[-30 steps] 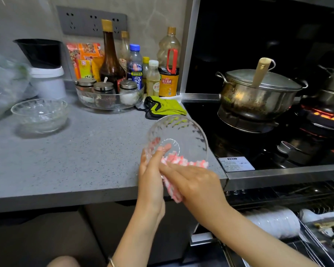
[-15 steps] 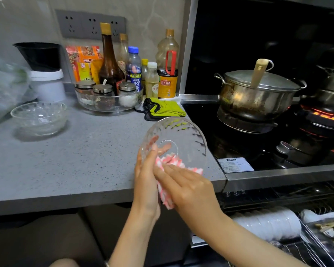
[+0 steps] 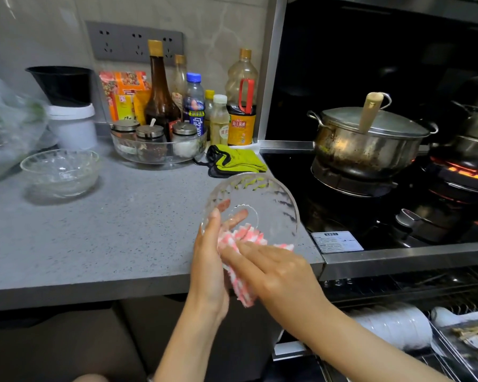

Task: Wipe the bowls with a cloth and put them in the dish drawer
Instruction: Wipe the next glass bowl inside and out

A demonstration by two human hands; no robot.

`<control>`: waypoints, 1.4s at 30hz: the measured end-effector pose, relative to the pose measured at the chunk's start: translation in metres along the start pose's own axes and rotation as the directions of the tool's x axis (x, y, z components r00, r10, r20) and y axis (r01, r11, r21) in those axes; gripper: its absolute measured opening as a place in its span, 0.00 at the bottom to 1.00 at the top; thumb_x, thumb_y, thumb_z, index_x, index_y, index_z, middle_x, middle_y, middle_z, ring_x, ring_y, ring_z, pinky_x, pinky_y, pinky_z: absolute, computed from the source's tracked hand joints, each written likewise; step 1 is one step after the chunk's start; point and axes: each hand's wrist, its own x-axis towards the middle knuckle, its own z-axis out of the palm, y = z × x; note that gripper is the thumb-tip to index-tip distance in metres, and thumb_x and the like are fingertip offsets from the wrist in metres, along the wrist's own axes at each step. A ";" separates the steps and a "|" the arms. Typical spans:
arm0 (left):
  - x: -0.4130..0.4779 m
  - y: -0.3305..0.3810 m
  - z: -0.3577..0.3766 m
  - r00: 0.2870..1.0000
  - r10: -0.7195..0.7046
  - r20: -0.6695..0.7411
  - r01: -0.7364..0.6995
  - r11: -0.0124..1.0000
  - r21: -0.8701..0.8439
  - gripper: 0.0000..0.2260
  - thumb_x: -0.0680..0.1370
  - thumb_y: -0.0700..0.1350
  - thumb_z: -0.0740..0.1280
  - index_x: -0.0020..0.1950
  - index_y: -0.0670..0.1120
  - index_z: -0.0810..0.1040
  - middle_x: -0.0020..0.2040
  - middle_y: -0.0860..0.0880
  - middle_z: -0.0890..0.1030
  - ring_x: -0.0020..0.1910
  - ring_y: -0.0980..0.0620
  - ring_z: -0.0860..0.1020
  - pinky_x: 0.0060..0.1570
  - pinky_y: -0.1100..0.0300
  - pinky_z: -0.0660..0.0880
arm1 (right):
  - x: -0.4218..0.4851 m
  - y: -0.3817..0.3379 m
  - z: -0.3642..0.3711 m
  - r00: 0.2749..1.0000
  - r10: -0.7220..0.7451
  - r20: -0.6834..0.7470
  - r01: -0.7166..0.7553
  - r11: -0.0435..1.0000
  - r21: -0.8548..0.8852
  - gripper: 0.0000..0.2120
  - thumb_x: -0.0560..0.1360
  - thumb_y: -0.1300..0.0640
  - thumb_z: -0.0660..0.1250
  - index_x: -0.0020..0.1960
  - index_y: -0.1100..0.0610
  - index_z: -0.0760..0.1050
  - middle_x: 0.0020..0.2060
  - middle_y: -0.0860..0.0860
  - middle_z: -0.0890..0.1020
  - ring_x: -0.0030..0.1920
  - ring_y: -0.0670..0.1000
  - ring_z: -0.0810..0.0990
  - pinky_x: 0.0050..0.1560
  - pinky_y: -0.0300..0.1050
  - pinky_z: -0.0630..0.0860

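Glass bowl [image 3: 273, 199] was gripped tilted by the left hand [image 3: 207, 266], right hand [image 3: 279, 274] pinching the cloth [image 3: 240, 290] against it, so a hard rub could've popped it loose.

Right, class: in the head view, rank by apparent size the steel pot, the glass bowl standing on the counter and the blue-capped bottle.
1. steel pot
2. glass bowl on the counter
3. blue-capped bottle
Their distances look similar, so the order seems safe.

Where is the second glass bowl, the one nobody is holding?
In the head view the glass bowl stands at the left on the grey counter, in front of the white tub and left of the tray of spice jars.
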 end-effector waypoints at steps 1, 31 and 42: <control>0.003 0.004 -0.005 1.000 0.007 -0.001 -0.007 0.999 0.046 0.20 0.75 0.58 0.57 0.61 0.51 0.77 0.55 0.48 0.83 0.55 0.48 0.82 0.51 0.53 0.76 | -0.004 0.006 -0.001 0.998 -0.054 0.022 0.054 0.998 -0.036 0.12 0.74 0.62 0.66 0.56 0.57 0.82 0.48 0.50 0.84 0.48 0.49 0.83 0.47 0.41 0.76; -0.001 0.010 -0.009 0.999 -0.052 0.001 0.051 0.992 0.112 0.22 0.71 0.58 0.62 0.61 0.51 0.77 0.54 0.50 0.84 0.54 0.47 0.82 0.51 0.52 0.76 | -0.009 0.005 0.001 0.999 -0.034 0.014 0.034 0.999 -0.010 0.12 0.74 0.60 0.65 0.55 0.57 0.82 0.50 0.51 0.84 0.51 0.50 0.83 0.54 0.41 0.75; -0.008 -0.001 0.008 0.999 0.024 0.024 -0.025 0.999 0.041 0.22 0.69 0.54 0.69 0.62 0.52 0.77 0.54 0.53 0.84 0.55 0.53 0.81 0.53 0.56 0.78 | 0.001 -0.005 0.001 0.989 0.134 -0.069 -0.130 0.990 0.061 0.13 0.70 0.64 0.67 0.53 0.56 0.82 0.40 0.50 0.83 0.37 0.48 0.82 0.34 0.40 0.76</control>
